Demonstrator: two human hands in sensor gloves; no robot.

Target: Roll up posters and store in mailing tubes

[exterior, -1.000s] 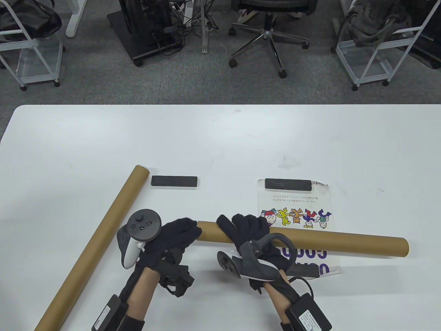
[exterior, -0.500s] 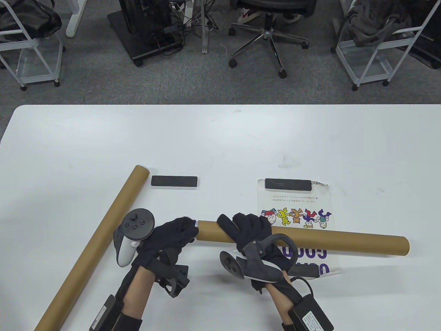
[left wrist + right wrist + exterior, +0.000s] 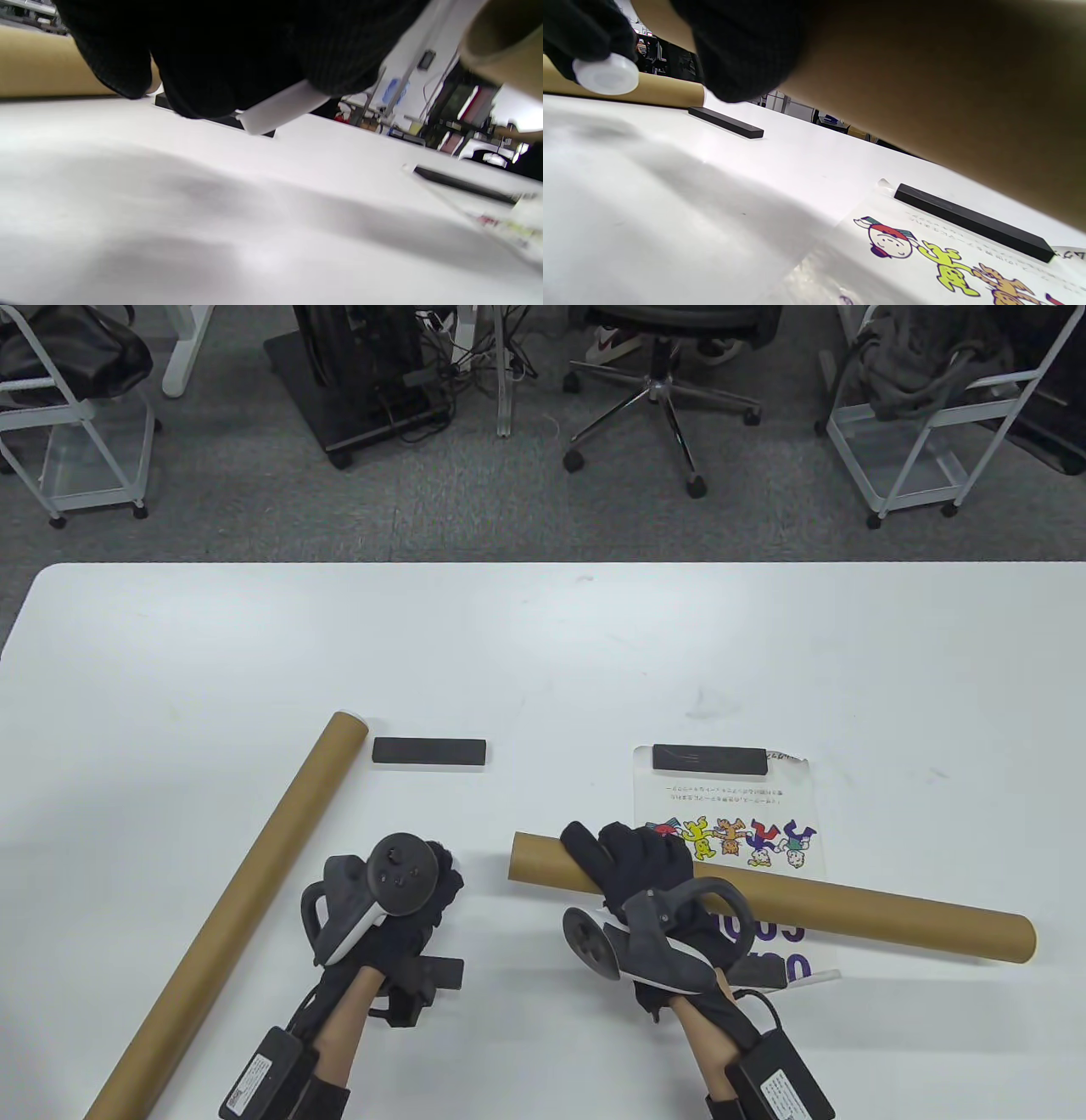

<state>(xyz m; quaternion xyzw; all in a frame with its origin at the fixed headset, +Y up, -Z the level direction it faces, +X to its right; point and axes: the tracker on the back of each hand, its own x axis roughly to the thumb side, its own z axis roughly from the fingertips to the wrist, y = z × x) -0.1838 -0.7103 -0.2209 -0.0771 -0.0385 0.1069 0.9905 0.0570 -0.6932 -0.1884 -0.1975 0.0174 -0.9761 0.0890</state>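
Observation:
My right hand (image 3: 632, 861) grips a brown mailing tube (image 3: 891, 912) near its left end, fingers curled over the top. The tube lies across the poster, and its left end (image 3: 516, 858) is open. My left hand (image 3: 437, 878) is a short way left of that end, apart from the tube, mostly hidden under its tracker. It pinches a white plastic end cap (image 3: 606, 77), which also shows under the fingers in the left wrist view (image 3: 280, 108). The poster (image 3: 730, 806) lies flat, with cartoon figures on it. A second brown tube (image 3: 229, 908) lies diagonally at the left.
One black weight bar (image 3: 708, 757) holds down the poster's far edge, and another (image 3: 755, 976) its near edge. A third black bar (image 3: 429, 751) lies loose by the second tube's far end. Beyond the table stand an office chair (image 3: 670, 356) and wire carts (image 3: 925, 415).
My left hand has come off the tube's left end with the white cap and drawn back to the left. The tube has shifted right and tilted, its left end now open.

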